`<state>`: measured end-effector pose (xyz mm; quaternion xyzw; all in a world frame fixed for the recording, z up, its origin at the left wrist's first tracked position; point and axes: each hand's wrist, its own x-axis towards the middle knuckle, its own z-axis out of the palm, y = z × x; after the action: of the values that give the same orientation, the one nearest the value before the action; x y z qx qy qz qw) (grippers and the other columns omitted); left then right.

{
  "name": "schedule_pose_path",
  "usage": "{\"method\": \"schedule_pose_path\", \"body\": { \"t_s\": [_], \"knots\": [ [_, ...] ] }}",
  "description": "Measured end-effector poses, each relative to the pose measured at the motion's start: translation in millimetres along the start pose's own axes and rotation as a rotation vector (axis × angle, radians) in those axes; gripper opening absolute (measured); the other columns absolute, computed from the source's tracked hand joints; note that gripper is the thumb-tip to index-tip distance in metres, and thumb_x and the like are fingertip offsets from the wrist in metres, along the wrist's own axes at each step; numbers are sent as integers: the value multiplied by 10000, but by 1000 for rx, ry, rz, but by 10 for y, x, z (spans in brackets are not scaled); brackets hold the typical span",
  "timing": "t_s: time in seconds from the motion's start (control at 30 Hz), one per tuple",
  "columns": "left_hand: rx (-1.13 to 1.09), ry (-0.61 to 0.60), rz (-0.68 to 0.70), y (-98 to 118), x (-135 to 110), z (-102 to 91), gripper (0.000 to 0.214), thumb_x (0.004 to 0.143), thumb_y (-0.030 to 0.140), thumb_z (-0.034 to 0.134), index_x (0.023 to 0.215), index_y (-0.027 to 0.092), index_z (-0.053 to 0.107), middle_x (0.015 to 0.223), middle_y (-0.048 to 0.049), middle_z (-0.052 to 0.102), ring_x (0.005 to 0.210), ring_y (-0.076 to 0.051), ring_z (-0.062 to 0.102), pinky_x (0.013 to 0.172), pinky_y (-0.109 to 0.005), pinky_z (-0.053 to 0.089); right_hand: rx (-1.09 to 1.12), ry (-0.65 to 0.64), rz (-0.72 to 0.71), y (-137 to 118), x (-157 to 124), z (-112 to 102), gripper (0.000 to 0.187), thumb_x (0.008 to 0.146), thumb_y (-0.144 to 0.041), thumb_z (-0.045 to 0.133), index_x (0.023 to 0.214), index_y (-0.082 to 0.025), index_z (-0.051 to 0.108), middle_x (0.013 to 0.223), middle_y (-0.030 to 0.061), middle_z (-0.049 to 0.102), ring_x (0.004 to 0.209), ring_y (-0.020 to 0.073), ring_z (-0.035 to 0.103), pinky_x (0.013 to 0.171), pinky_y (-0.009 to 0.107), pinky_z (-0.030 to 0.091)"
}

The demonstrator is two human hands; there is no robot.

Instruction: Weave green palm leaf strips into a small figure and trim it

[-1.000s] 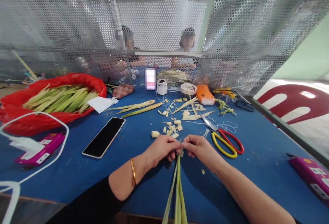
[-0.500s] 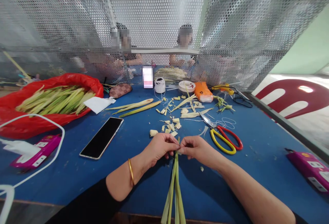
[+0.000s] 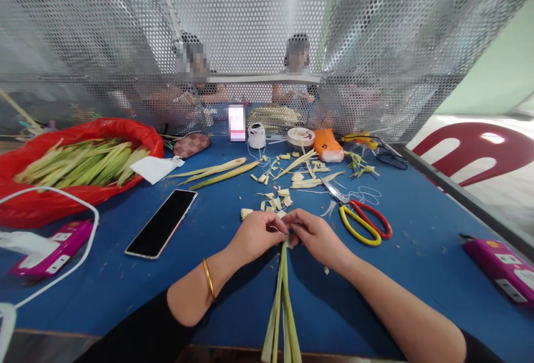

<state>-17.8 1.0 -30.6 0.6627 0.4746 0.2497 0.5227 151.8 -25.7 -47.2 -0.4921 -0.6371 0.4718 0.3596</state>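
Over the blue table, my left hand (image 3: 259, 236) and my right hand (image 3: 316, 236) meet at the top end of a bundle of long green leaf strips (image 3: 282, 302). Both hands are closed in a pinch there, fingertips nearly touching. The strips hang down towards me and spread slightly at the near edge. Whether a thread is in the fingertips is too small to tell. Just beyond the hands lie pale cut stalk pieces (image 3: 275, 203). Scissors (image 3: 335, 191) with red and yellow handles rest open to the right, beside loose white thread (image 3: 367, 192).
A red plastic bag (image 3: 155, 143) of leaf strips stands at left, near a phone (image 3: 162, 224). Magenta power strips (image 3: 503, 265) lie at both sides. Behind are a thread spool (image 3: 256, 138), a tape roll (image 3: 301, 140), an orange packet (image 3: 326, 143) and a perforated metal screen (image 3: 250, 18) with two people beyond.
My right fingers have shifted upward and inward over the bundle's top, closer to my left fingers. The view has moved slightly. The strips still hang in much the same place.
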Motion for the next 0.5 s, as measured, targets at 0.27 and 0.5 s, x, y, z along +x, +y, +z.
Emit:
{"method": "schedule_pose_path", "body": {
  "t_s": [0.27,0.5],
  "knots": [
    [525,197,222,-3,-84,79,173,736,114,561,734,225,694,760,4,718,724,-161,630,656,-255,404,-89,-2,-22,33,-10,-6,145,830,-142,455,884,-202,575,729,-15,656,621,131,637,648,256,488],
    [669,272,350,-53,-89,147,146,760,95,573,716,214,642,774,-22,689,778,-177,617,708,-265,402,125,20,71,98,36,14,135,745,-179,559,877,-196,583,801,4,700,576,130,641,615,266,520]
  ]
}}
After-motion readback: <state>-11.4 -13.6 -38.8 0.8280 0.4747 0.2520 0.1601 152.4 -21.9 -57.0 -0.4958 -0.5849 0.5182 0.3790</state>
